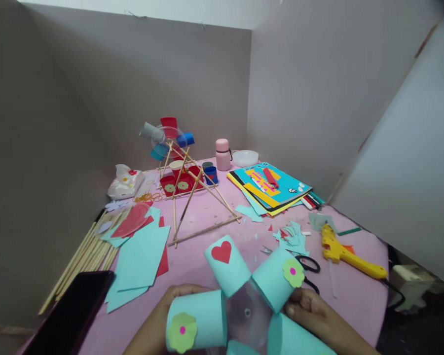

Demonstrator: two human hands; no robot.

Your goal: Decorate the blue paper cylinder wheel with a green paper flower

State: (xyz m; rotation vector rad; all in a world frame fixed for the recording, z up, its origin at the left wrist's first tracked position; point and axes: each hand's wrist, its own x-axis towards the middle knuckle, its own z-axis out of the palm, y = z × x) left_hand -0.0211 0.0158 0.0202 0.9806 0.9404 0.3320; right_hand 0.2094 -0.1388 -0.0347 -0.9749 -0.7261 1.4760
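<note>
- Holding the cup wheel (pixel 240 323) from opposite sides over the surface (pixel 203 229), probably to balance it and spare the cups from squashing.
- Left hand (pixel 170 300): behind the wheel's left cup; most fingers hidden, can't tell how tightly they close.
- Right hand (pixel 311 308): bent fingers look clamped on the wheel between its two right cups; exact contact hidden.
- Scissors (pixel 313 269): just beyond the wheel's right side, partly covered by it.
- Glue gun (pixel 338 252): lying right of the wheel, nozzle facing away from it, perhaps to keep the tip off the hand.
- Stick frame (pixel 188 209): beyond the wheel, legs splayed, likely for stability.
- Teal sheets (pixel 140 259), phone (pixel 72 310): left of the wheel, seemingly aside to leave hand room.
</note>
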